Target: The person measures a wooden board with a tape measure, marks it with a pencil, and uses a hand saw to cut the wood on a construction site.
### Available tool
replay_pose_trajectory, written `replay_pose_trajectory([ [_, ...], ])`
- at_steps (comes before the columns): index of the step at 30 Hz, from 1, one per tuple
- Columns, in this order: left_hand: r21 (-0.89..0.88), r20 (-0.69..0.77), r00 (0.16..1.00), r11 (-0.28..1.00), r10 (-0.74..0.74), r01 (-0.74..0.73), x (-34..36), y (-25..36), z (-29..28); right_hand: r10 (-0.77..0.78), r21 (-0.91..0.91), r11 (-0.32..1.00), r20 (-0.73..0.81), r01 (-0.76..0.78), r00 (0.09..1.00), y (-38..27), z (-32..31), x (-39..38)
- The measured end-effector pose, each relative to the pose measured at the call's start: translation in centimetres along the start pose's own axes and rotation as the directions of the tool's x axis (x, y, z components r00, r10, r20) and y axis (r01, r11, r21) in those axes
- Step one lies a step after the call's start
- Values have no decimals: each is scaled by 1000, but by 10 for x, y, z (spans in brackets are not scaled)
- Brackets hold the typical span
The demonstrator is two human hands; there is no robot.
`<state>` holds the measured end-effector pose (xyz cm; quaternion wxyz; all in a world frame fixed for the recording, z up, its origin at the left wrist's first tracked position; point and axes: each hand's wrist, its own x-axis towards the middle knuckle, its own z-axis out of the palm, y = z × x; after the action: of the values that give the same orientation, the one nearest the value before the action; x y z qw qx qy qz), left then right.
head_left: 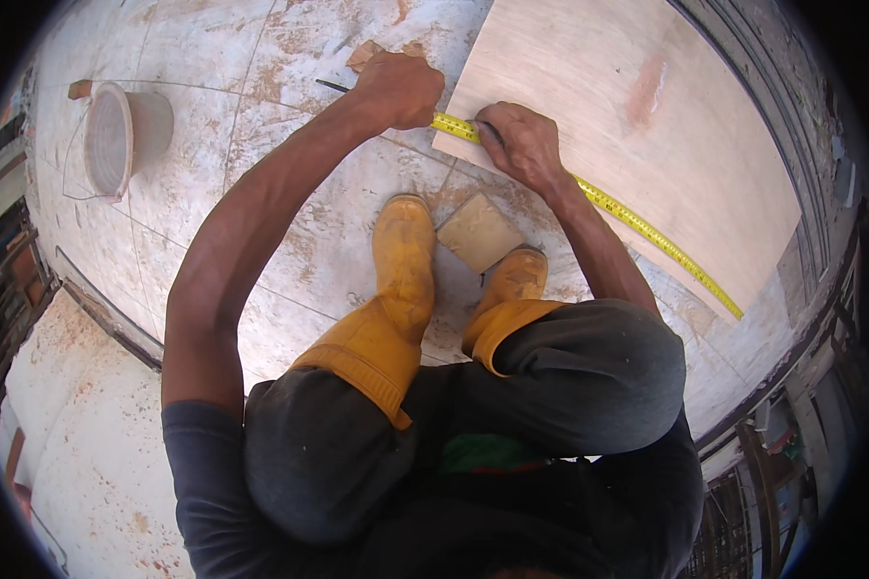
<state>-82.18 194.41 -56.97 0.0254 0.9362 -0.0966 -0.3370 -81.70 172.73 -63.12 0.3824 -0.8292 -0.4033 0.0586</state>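
Note:
A yellow tape measure [658, 241] stretches along the near edge of a pale plywood sheet [599, 87]. The tape's upper left end runs into my left hand [401, 89], a closed fist just off the sheet's corner; any case inside it is hidden. My right hand [523, 145] is closed over the tape at the sheet's edge, close to that corner. A small dark curved thing shows by its fingers, too little to name. A thin black stick-like thing [332, 86] pokes out on the floor beside my left wrist.
Beige square block [480, 233] lies between my yellow boots [403, 241]. At the left a dirty bucket [130, 135] with a wire handle stands on the stained, pale floor [290, 145]. Dark long bars [772, 87] run beyond the sheet at the right. Brownish scrap [363, 55] lies past my left hand.

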Motion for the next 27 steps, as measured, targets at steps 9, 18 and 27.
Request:
replay_pose_trajectory([
  [9,22,48,999,1000,-4,3,4,0,1,-55,-16,998,21,55,998,1,-1,2],
  [18,17,35,999,1000,-12,12,4,-1,2,3,-41,999,48,-1,999,-1,0,4],
  [27,2,-24,1000,1000,12,-12,2,-3,5,40,-68,997,93,-34,995,-5,-5,8],
])
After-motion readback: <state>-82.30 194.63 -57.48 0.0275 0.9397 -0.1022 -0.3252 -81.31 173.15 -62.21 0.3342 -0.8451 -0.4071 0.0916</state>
